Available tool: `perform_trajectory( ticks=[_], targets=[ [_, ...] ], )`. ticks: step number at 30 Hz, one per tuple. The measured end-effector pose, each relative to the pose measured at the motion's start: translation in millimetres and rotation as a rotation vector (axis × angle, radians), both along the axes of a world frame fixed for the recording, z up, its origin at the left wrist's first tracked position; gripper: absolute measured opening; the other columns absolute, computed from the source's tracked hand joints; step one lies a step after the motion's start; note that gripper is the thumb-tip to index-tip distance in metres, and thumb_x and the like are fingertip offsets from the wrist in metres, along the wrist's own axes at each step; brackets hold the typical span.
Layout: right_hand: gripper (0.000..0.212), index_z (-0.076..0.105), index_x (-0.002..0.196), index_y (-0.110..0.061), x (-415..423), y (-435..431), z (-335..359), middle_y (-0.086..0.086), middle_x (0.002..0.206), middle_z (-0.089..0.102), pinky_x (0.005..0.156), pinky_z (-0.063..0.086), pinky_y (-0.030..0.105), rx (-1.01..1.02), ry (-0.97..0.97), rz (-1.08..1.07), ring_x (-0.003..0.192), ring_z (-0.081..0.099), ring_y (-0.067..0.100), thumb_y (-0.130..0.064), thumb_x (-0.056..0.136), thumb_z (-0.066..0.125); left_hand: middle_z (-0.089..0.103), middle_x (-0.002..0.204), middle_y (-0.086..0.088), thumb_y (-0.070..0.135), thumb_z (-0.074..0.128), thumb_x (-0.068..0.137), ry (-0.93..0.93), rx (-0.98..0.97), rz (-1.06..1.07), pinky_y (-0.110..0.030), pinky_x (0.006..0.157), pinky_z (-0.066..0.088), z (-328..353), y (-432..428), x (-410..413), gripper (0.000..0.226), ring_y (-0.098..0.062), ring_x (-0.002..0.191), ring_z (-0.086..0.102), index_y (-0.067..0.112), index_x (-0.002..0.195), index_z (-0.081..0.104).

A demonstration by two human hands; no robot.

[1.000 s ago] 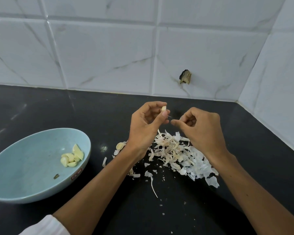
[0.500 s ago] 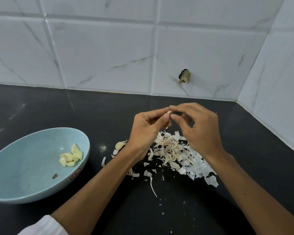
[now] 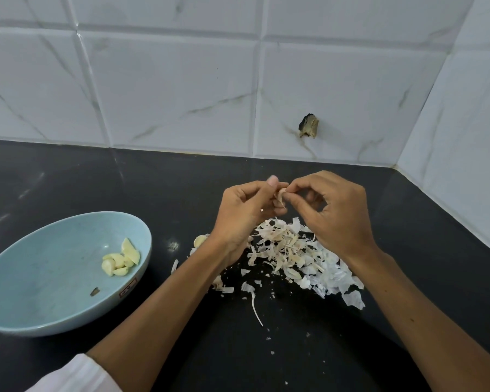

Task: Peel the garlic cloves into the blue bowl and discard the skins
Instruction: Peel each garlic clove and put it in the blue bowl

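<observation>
Above the black counter, my left hand point(image 3: 245, 213) pinches a small garlic clove point(image 3: 280, 196) between thumb and fingers. My right hand point(image 3: 333, 213) meets it from the right, its thumb and forefinger pinching the clove's skin. Below both hands lies a pile of papery garlic skins point(image 3: 294, 256). One unpeeled clove point(image 3: 200, 240) rests on the counter just left of my left wrist. The blue bowl point(image 3: 40, 292) stands at the left and holds several peeled cloves point(image 3: 120, 260) near its right side.
White marble-look tiles form the back wall and the right wall, meeting in a corner at the right. A dark broken stub point(image 3: 309, 127) sticks out of the back tile. Small skin crumbs point(image 3: 269, 338) are scattered on the counter in front of the pile.
My right hand moved left from a gap beside the left hand and now pinches the clove held there. The left hand kept its hold on the clove.
</observation>
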State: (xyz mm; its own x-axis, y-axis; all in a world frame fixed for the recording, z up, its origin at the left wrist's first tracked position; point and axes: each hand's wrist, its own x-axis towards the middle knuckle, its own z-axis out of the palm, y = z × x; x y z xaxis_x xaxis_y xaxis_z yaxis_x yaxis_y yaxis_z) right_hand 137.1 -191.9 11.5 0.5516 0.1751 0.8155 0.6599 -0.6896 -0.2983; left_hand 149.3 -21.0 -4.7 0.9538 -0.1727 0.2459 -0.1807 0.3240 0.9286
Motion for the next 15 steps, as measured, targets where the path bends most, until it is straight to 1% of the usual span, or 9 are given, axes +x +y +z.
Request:
perform_trajectory(
  ticks=[2,4,7,12,15],
  targets=[
    [0.007,0.076,0.092,-0.015,1.3,-1.1,-0.3,-0.007,0.086,0.069,0.065,0.054,0.031,-0.050,-0.009,0.015,0.072,0.059,0.008,-0.018,0.087,0.080,0.069,0.090,-0.018,0.016,0.067,0.095,0.021,-0.018,0.014,-0.031,0.078,0.059,0.2,1.2,0.0,0.025,-0.019,0.075,0.065,-0.006,0.104,0.073],
    [0.007,0.076,0.094,-0.014,2.1,-2.4,-0.5,-0.006,0.089,0.069,0.067,0.055,0.034,-0.070,-0.011,0.022,0.076,0.058,0.007,-0.017,0.087,0.079,0.070,0.086,-0.017,0.012,0.072,0.091,0.029,-0.014,0.014,-0.032,0.077,0.061,0.7,2.0,-0.4,0.020,-0.018,0.073,0.066,-0.002,0.105,0.074],
    [0.006,0.077,0.094,-0.015,2.0,-2.9,-1.1,-0.007,0.088,0.070,0.065,0.054,0.035,-0.086,-0.012,0.019,0.077,0.058,0.009,-0.017,0.088,0.079,0.076,0.090,-0.013,0.009,0.075,0.087,0.066,-0.032,0.017,-0.035,0.083,0.062,2.1,2.9,0.1,0.020,-0.017,0.073,0.070,0.004,0.106,0.074],
    [0.004,0.078,0.089,-0.019,0.6,-3.4,0.1,-0.009,0.082,0.069,0.061,0.052,0.033,-0.084,-0.005,-0.025,0.070,0.056,0.009,-0.021,0.087,0.080,0.077,0.096,-0.013,0.004,0.068,0.094,0.105,-0.138,0.049,-0.028,0.079,0.062,4.5,5.9,0.5,0.014,-0.018,0.079,0.072,0.005,0.106,0.073],
    [0.004,0.077,0.088,-0.020,0.0,-5.6,0.9,-0.011,0.080,0.067,0.060,0.049,0.027,-0.051,-0.001,-0.064,0.066,0.053,0.006,-0.021,0.086,0.080,0.076,0.096,-0.013,0.002,0.063,0.097,0.113,-0.175,0.069,-0.028,0.082,0.062,4.5,5.4,1.4,0.014,-0.017,0.081,0.073,0.002,0.108,0.072]
  ],
)
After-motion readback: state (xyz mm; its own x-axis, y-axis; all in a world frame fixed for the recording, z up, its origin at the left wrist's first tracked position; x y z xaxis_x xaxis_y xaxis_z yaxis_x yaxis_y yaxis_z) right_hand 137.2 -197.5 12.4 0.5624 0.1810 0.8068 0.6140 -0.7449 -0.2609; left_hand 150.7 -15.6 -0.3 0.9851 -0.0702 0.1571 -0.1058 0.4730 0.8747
